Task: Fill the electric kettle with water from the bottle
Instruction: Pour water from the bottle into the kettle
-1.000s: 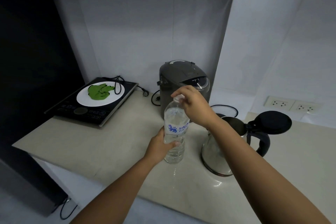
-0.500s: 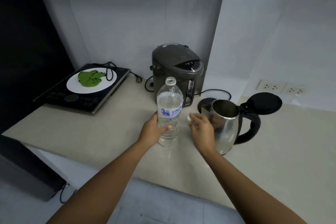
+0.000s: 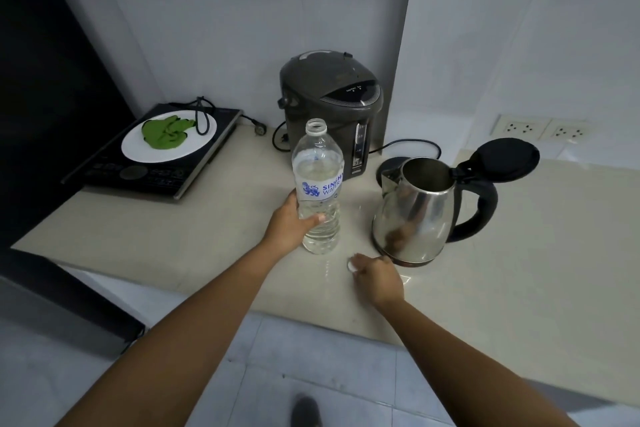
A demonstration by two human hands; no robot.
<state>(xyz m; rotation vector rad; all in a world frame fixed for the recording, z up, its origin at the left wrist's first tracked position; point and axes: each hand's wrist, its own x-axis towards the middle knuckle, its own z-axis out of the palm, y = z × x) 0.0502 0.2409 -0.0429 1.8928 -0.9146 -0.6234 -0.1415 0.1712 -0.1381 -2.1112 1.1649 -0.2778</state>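
— Clear plastic water bottle with a blue-and-white label (image 3: pixel 317 184)?
— Upright on the pale beige countertop (image 3: pixel 173 236), uncapped, mouth open at the top, partly full. Gripped low on the body by the left hand (image 3: pixel 289 227) — fingers wrapped round the left side, thumb across the front below the label.

— And the cap?
— Small white bottle cap (image 3: pixel 352 266), pinched at the fingertips of the right hand (image 3: pixel 377 276). Fingers curled in around it, low over the counter, just in front of the kettle's base. Touching the surface or a shade above it: cannot tell.

— The shiny stainless-steel electric kettle with a black handle (image 3: pixel 420 211)?
— Just right of the bottle, apart from it, standing straight on the counter. Round black hinged lid (image 3: pixel 504 159) flipped back and open, handle to the right, spout toward the bottle. Inside dim; no water level to be made out.

— Behind those?
— Dark grey hot-water dispenser pot (image 3: pixel 332 107) against the wall, directly behind the bottle, black cord trailing right toward the kettle. Further left, a black flat induction cooktop (image 3: pixel 156 177) carrying a round white plate (image 3: pixel 138 149) with a crumpled green cloth-like thing (image 3: pixel 166 132) on it, and a black cable looped over the plate's far edge. Off to the right, two white wall sockets (image 3: pixel 540 128) set low in the tiled wall.
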